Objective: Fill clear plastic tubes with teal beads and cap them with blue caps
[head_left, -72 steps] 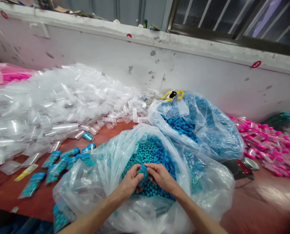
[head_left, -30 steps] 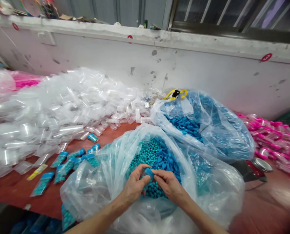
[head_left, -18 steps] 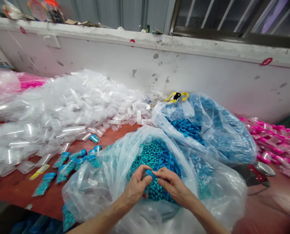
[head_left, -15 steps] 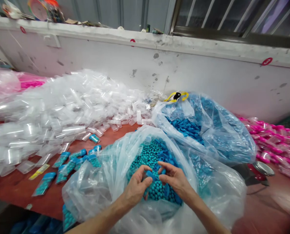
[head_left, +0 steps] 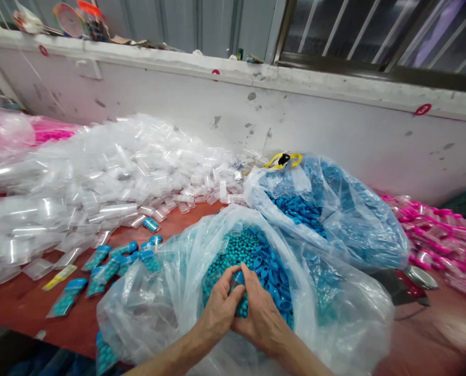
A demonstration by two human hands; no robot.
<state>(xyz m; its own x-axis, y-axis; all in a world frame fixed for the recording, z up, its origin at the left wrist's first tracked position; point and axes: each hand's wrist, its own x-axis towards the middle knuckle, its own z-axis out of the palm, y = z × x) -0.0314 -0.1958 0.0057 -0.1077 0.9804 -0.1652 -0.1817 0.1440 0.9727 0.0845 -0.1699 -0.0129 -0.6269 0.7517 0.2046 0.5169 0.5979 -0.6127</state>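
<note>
Both hands are inside the near clear plastic bag (head_left: 178,271), which holds small teal balls (head_left: 233,250) and blue caps (head_left: 274,274). My left hand (head_left: 219,308) is curled around a small blue-capped tube (head_left: 237,278), of which only the blue top shows. My right hand (head_left: 258,310) presses against the left, with its fingers closed over the same tube. The tube's body is hidden between the two hands.
A second bag of blue caps (head_left: 303,206) sits behind, with a yellow slingshot (head_left: 282,159) at its top. Empty clear tubes (head_left: 92,172) are heaped at left; filled teal tubes (head_left: 99,258) lie on the red table (head_left: 33,303). Pink tubes (head_left: 440,235) lie at right.
Half a second ago the hands were slightly apart with fingertips meeting over the blue piece. Now my right hand has moved left and pressed against the left hand, closing over it.
</note>
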